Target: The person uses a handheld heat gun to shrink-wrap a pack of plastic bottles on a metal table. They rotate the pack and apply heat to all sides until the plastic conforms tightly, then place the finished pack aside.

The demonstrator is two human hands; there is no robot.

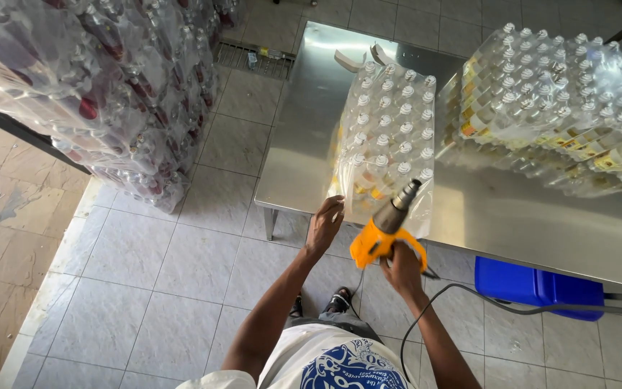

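Note:
My right hand (402, 266) grips the handle of a yellow heat gun (385, 229) whose metal nozzle points up at the near end of a pack of clear bottles with white caps (390, 137). The pack is wrapped in clear plastic film and lies on a steel table (304, 144). My left hand (324, 223) touches the film at the pack's near left corner, fingers bent on the plastic. A black cord (469, 292) runs from the heat gun off to the right.
More wrapped bottle packs (570, 108) are piled on the table's right side. A tall stack of wrapped dark-capped bottles (102, 86) stands at left on the tiled floor (160, 288). A blue box (538, 287) sits under the table edge.

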